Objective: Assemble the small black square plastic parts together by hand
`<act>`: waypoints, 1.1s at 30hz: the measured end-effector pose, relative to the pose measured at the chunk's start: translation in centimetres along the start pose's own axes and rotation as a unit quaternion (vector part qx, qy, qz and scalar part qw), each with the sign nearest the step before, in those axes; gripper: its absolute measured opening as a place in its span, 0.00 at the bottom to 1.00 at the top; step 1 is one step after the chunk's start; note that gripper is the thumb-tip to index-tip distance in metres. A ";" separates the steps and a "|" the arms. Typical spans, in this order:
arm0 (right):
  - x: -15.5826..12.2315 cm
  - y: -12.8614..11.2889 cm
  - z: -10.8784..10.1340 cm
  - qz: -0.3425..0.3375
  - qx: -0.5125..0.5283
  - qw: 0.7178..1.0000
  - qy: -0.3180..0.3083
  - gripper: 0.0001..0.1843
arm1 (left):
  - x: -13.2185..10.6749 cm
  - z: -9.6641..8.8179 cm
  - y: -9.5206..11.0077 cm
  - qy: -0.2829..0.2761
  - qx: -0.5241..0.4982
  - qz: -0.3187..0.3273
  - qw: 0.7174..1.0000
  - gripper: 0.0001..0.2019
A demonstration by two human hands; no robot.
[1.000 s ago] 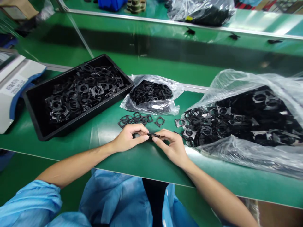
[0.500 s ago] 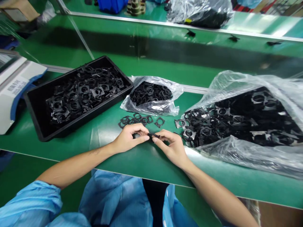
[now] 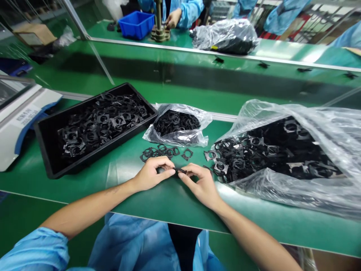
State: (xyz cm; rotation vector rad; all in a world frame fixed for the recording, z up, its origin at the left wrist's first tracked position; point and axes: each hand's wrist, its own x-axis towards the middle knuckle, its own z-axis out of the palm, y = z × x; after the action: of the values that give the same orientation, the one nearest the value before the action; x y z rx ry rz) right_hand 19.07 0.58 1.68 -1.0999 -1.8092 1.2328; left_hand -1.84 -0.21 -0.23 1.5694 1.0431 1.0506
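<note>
Between my fingertips is a small flat black plastic part (image 3: 179, 170), seen nearly edge-on; its full shape is hidden. My left hand (image 3: 155, 173) pinches its left end with thumb and forefinger, and my right hand (image 3: 199, 183) pinches its right end. Just beyond the hands lie several loose black rings (image 3: 153, 152) and a squarish black frame with a round hole (image 3: 187, 154). Behind these, an open clear bag (image 3: 180, 140) holds many black rings. At right, black frames spill from a large clear bag (image 3: 267, 194) close to my right hand.
A black tray (image 3: 93, 160) full of black frames stands at the left, beside a white and blue machine (image 3: 28, 116). Across the green bench (image 3: 158, 203), past a metal rail, are a blue bin (image 3: 136, 25), a wrapped bag (image 3: 225, 37) and a co-worker's hand (image 3: 173, 18).
My view has tilted up, so the far bench and a co-worker's hand now show. Both my hands keep hold of the black part, which looks flatter and more edge-on.
</note>
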 end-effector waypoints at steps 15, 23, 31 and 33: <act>0.2 -0.3 -0.4 -0.001 0.037 0.999 0.002 0.14 | 0.0 0.0 0.2 -0.008 -0.049 -0.018 0.999 0.12; 0.5 -0.2 -0.2 0.083 0.184 0.978 -0.054 0.20 | 0.2 -0.4 0.3 -0.069 -0.150 -0.082 0.983 0.18; 0.8 0.0 0.0 0.102 0.181 0.978 0.014 0.20 | 0.3 -0.4 0.2 0.011 -0.153 -0.107 0.982 0.17; 0.7 0.1 0.0 0.097 0.177 0.979 0.026 0.19 | 0.3 -0.3 0.1 0.012 -0.151 -0.107 0.983 0.18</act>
State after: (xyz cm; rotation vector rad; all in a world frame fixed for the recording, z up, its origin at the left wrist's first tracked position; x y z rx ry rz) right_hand 18.82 1.24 1.63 -1.1075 -1.3969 1.5554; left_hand -2.08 0.11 -0.08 1.1764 0.9918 1.0278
